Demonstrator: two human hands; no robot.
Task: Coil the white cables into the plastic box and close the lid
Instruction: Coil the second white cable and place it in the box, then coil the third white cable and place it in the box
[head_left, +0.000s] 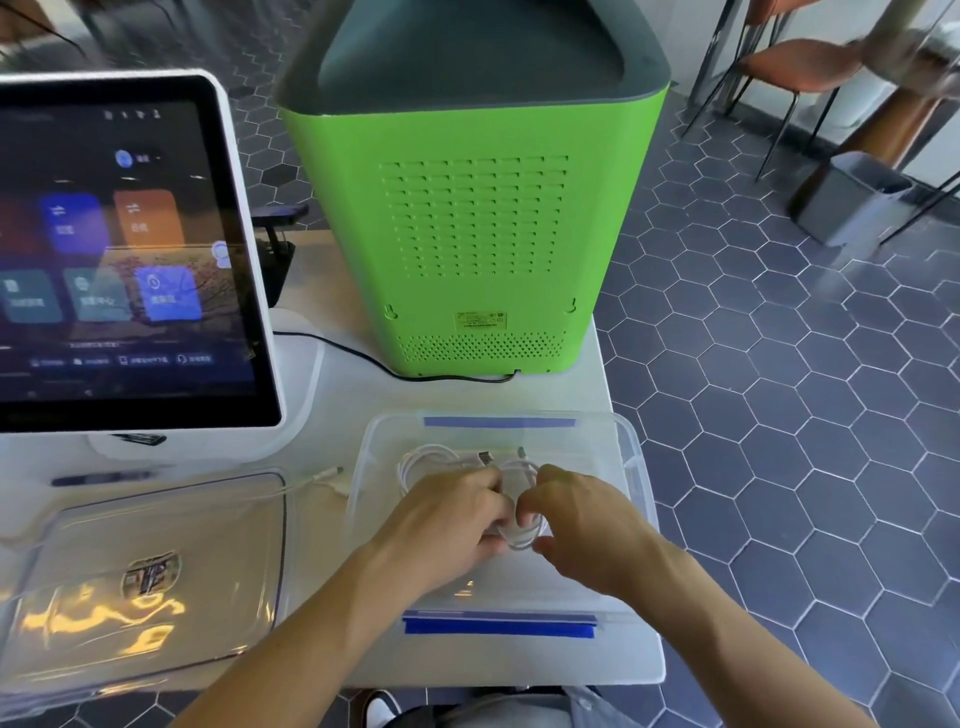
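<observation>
White cables (522, 480): two coils in one box (631, 447), both hands (449, 519) (584, 525) gripping them; one lid (156, 566) off

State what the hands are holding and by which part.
Both the left hand and right hand grip a coiled white cable by its bundled loops, inside the plastic box.

Between the fingers (511, 512) lie white cables (519, 475) in a clear plastic box (631, 457) with blue strips (498, 626) on its rims, beyond them a bright green, dark-grey-topped machine (467, 218) dotted with vent holes, and off the fingers' right side dark blue hexagon floor tiles (779, 415).
</observation>
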